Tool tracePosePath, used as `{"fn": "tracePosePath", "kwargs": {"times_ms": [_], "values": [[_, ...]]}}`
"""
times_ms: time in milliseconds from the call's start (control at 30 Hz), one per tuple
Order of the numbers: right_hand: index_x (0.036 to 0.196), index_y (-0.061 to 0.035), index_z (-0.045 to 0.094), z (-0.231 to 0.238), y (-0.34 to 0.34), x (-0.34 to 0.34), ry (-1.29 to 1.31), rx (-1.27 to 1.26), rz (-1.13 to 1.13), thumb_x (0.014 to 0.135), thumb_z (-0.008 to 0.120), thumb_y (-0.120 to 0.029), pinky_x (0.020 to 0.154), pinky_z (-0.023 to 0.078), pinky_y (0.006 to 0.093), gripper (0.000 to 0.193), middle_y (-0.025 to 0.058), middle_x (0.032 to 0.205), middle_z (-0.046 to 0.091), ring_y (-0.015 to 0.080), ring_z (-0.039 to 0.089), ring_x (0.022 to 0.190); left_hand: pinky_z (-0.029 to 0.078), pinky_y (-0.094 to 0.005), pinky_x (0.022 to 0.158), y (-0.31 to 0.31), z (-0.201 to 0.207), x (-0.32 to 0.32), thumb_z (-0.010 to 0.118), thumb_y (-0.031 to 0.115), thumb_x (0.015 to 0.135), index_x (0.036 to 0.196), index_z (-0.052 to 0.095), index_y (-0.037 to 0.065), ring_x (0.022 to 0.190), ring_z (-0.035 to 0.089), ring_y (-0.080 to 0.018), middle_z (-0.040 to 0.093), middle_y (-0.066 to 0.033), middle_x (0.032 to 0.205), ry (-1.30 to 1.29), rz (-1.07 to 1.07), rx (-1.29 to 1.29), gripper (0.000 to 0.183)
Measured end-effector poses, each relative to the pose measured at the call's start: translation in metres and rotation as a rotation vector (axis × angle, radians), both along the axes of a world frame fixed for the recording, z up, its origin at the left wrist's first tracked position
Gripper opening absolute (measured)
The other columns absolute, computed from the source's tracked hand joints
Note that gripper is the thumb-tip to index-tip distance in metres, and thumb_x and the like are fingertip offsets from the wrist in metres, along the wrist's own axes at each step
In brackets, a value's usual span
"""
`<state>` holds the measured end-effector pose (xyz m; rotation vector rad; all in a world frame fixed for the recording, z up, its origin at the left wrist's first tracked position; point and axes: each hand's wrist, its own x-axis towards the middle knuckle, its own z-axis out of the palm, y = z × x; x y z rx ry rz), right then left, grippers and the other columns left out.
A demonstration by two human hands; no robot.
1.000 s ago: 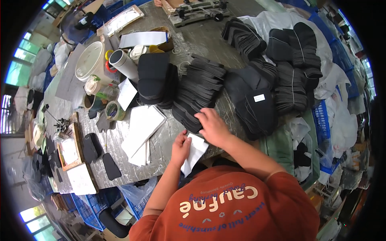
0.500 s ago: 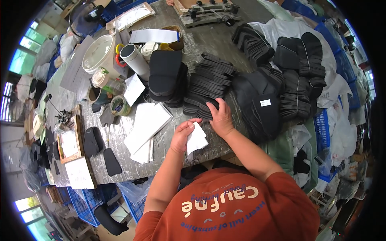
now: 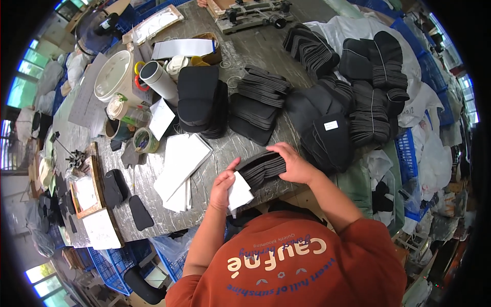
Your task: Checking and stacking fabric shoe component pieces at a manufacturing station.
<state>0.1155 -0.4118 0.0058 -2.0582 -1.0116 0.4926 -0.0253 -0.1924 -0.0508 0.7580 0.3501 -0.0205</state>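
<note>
Close to the table's near edge, my right hand (image 3: pixel 294 163) is closed around the right end of a small stack of black foam pads (image 3: pixel 263 170). The pads' layered edges face me, and the stack bows slightly. Against its left end is my left hand (image 3: pixel 222 188), with folded white sheets (image 3: pixel 240 191) pinched in its fingers and hanging over the stack's near corner. Whether the left fingers also grip the pads I cannot tell. Just beyond lies a larger pile of black pads (image 3: pixel 258 105), with a taller pad stack (image 3: pixel 199 100) to its left.
A stack of white sheets (image 3: pixel 180 166) lies left of my hands. Farther left stand a small jar (image 3: pixel 147 140), a white tumbler (image 3: pixel 158 79) and a white bucket (image 3: pixel 113 77). Bundled black pads (image 3: pixel 369 120) and a labelled dark pile (image 3: pixel 332 146) crowd the right side.
My right hand has drawn a small stack of pads off the middle pile toward me. My left hand, still with the white sheets, now meets the stack's left end.
</note>
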Motion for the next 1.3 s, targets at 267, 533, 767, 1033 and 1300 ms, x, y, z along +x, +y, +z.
{"fn": "tracePosePath", "kwargs": {"times_ms": [267, 533, 767, 1033, 1300], "values": [[0.117, -0.0046, 0.05, 0.032, 0.01, 0.034, 0.397, 0.076, 0.134, 0.061, 0.078, -0.004, 0.092, 0.043, 0.0314, 0.063, 0.0111, 0.111, 0.058, 0.0229, 0.055, 0.106, 0.041, -0.0255, 0.086, 0.002, 0.013, -0.014, 0.056, 0.01, 0.089, 0.079, 0.059, 0.002, 0.098, 0.053, -0.0119, 0.056, -0.0089, 0.126, 0.205, -0.332, 0.258, 0.013], [0.114, -0.0093, 0.061, 0.0, 0.094, 0.037, 0.269, -0.638, 0.904, 0.054, 0.083, -0.016, 0.091, 0.043, 0.0368, 0.064, 0.0097, 0.113, 0.062, 0.0279, 0.056, 0.108, 0.035, -0.0206, 0.05, 0.027, 0.026, -0.025, 0.057, 0.016, 0.091, 0.082, 0.062, 0.004, 0.056, 0.044, -0.0031, 0.055, 0.0058, 0.066, 0.342, -0.155, 0.638, 0.016], [0.091, -0.0046, 0.063, 0.017, 0.072, -0.002, -0.424, -0.209, 0.298, 0.078, 0.067, -0.014, 0.079, 0.044, 0.0445, 0.016, 0.0078, 0.09, 0.063, 0.0295, 0.06, 0.089, 0.037, -0.0217, 0.051, 0.015, 0.05, -0.025, 0.058, 0.015, 0.091, 0.079, 0.06, 0.001, 0.057, 0.045, -0.0039, 0.054, 0.0032, 0.064, 0.394, 0.05, 0.861, 0.018], [0.084, 0.0007, 0.056, 0.008, 0.056, -0.039, 0.341, 0.289, -0.125, 0.079, 0.066, -0.006, 0.065, 0.046, 0.0312, 0.013, 0.0119, 0.079, 0.056, 0.0196, 0.055, 0.067, 0.046, -0.0308, 0.058, -0.006, 0.069, -0.005, 0.062, 0.015, 0.087, 0.078, 0.06, -0.003, 0.061, 0.057, -0.0147, 0.063, -0.0133, 0.067, 0.277, 0.072, 1.18, 0.02], [0.089, 0.0, 0.055, -0.002, 0.003, -0.019, 0.515, 0.31, -0.621, 0.085, 0.059, -0.003, 0.063, 0.045, 0.0238, 0.006, 0.0029, 0.074, 0.057, 0.0087, 0.053, 0.067, 0.046, -0.0418, 0.084, -0.015, 0.082, -0.006, 0.064, 0.009, 0.078, 0.083, 0.061, -0.003, 0.101, 0.056, -0.035, 0.061, -0.0183, 0.11, -0.418, -0.503, 1.571, 0.014]]}}
